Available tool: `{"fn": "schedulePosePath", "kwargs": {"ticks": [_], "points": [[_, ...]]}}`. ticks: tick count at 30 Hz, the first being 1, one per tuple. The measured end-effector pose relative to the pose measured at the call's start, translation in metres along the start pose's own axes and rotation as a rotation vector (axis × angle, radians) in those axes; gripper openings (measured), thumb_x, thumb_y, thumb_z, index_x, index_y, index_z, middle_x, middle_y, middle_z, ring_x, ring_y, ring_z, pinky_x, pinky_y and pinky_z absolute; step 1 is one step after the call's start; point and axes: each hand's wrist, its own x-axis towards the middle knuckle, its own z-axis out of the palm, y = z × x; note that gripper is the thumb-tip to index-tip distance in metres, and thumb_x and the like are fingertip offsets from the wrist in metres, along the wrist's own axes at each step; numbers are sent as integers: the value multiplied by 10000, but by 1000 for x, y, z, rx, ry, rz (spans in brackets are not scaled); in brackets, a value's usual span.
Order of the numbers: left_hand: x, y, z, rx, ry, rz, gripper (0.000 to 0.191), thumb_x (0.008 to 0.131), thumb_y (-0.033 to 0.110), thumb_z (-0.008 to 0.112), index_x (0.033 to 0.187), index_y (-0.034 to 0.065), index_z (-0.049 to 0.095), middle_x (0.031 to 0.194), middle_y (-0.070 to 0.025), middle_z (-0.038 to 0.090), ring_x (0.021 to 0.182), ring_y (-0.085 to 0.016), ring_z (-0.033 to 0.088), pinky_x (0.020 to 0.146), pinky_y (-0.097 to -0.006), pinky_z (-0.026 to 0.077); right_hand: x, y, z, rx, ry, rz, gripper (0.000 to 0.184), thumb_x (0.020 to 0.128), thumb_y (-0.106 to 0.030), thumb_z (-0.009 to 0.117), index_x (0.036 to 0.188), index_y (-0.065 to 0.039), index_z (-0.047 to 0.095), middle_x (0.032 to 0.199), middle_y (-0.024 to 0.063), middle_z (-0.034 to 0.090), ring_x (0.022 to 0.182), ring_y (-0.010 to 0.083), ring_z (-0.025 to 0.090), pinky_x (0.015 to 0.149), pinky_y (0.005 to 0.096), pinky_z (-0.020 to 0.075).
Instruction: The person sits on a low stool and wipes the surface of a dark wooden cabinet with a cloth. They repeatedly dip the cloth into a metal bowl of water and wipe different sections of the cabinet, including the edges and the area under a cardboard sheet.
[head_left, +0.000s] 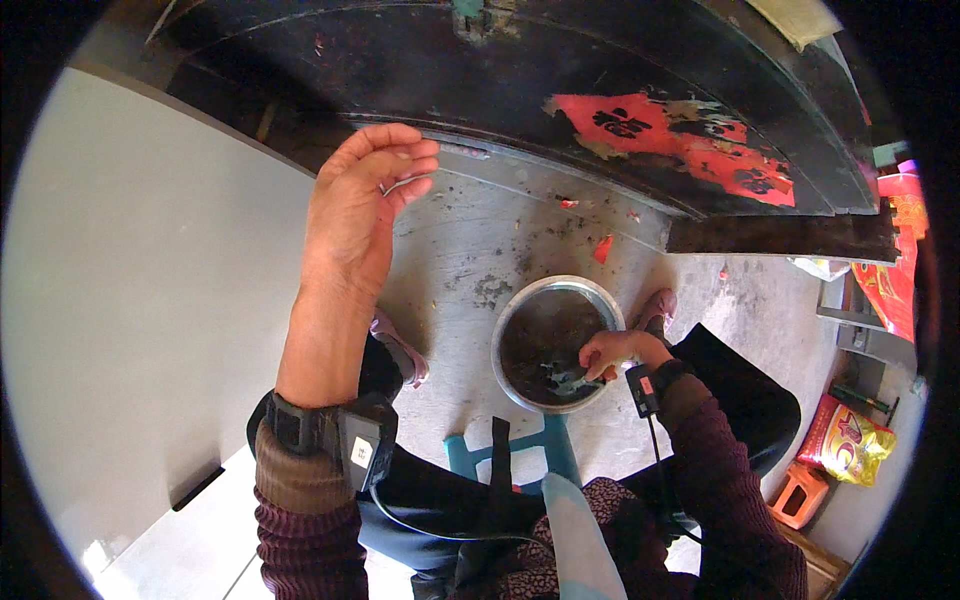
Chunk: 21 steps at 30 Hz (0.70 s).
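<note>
My left hand (356, 206) is raised in front of a dark wooden panel, fingers loosely curled and slightly apart. I see nothing held in it. Lower down to the right, a round metal basin (498, 341) stands on the concrete floor between my feet. Dark, murky liquid (551, 322) fills much of it, with a pale bluish patch (566, 381) near my right hand; whether that is a reflection or an object is unclear. My right hand (611, 352) reaches over the basin's right side with its fingers bent together. Whatever its fingertips may grip is hidden.
A teal plastic stool (559, 442) stands just below the basin. The dark panel (450, 75) bears torn red paper (626, 124). A pale board (150, 262) flanks the left. At right are a red-and-yellow bag (847, 442) and an orange brick (800, 495). Cables hang from both wrist devices.
</note>
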Motion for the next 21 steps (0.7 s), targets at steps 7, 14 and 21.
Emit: {"fn": "schedulePosePath", "kwargs": {"ticks": [7,14,21], "points": [[2,0,-5,23,42,-14,182,777,32,499,955,20,535,954,-124,599,853,-175,567,762,-276,439,42,50,11,-284,512,-53,180,650,-144,670,784,-67,577,675,71,576,650,220,579,573,353,440],[6,-4,-1,28,2,-32,192,776,53,512,964,19,535,956,-126,599,858,-177,566,772,-283,428,104,80,43,-683,862,167,163,642,-133,619,796,-81,621,1000,134,473,999,326,473,737,473,432],[12,-8,7,22,-20,-33,168,769,39,512,933,32,548,935,-111,609,842,-176,570,772,-282,433,68,50,4,-771,599,-8,173,610,-191,627,759,-104,642,860,105,527,895,301,544,747,414,458]]}}
